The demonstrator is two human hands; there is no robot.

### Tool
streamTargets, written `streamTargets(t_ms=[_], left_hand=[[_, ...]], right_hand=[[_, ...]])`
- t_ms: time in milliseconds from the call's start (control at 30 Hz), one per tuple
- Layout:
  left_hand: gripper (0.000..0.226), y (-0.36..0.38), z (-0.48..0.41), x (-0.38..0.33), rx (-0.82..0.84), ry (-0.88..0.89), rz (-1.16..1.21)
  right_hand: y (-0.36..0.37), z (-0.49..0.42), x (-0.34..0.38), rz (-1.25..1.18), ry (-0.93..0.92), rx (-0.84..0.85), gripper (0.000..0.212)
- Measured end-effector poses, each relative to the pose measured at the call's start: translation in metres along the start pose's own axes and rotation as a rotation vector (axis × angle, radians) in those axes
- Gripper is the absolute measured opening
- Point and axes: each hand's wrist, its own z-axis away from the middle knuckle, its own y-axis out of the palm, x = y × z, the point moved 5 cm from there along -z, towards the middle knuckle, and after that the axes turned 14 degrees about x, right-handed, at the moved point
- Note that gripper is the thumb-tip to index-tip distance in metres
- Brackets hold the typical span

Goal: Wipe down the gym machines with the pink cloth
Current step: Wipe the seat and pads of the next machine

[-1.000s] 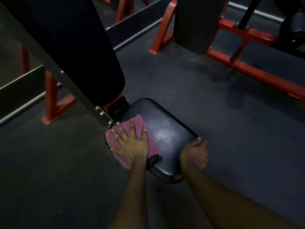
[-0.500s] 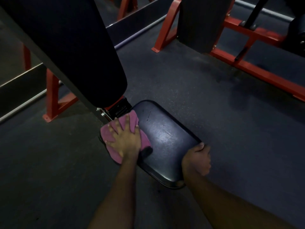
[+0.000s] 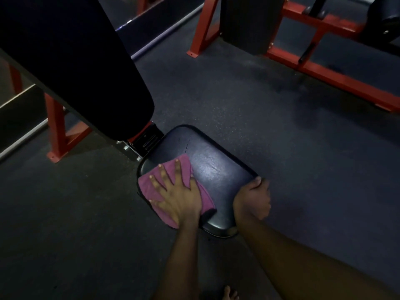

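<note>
A black padded seat (image 3: 216, 169) of a red-framed gym machine lies low in the middle of the view. The pink cloth (image 3: 186, 169) is spread on the seat's left part. My left hand (image 3: 177, 195) presses flat on the cloth with fingers straight and spread. My right hand (image 3: 253, 200) grips the seat's near right edge, fingers curled over the rim. The long black back pad (image 3: 71, 61) slopes up from the seat toward the upper left.
Dark rubber floor (image 3: 281, 131) surrounds the seat. A red frame leg (image 3: 57, 131) stands at the left. Another red-framed machine (image 3: 313, 68) with a black pad stands at the upper right. Toes of a bare foot (image 3: 229, 294) show at the bottom edge.
My left hand has slid the cloth from the seat's rear left corner toward the right and nearer the front. My right hand keeps its grip on the seat edge.
</note>
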Motion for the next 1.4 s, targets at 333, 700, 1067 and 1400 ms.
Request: streamTargets(t_ms=[333,700,1067,1400], left_hand=[[0.069,0.034,0.071,-0.007,-0.056,0.163,0.054],[0.061,-0.023,-0.051,-0.010,0.055,0.258,-0.224],[0.063,-0.004,-0.001,-0.027,0.142,0.555,-0.438],[0.062,-0.047,-0.140,-0.093,0.249,0.639,-0.458]], right_hand=[[-0.002,0.000,-0.006,-0.145,-0.049,0.098,0.042],[0.000,0.000,-0.002,-0.072,-0.028,0.061,0.042],[-0.001,0.004,0.000,-0.034,-0.031,0.016,0.049],[0.000,0.001,-0.002,-0.005,-0.008,0.014,0.038]])
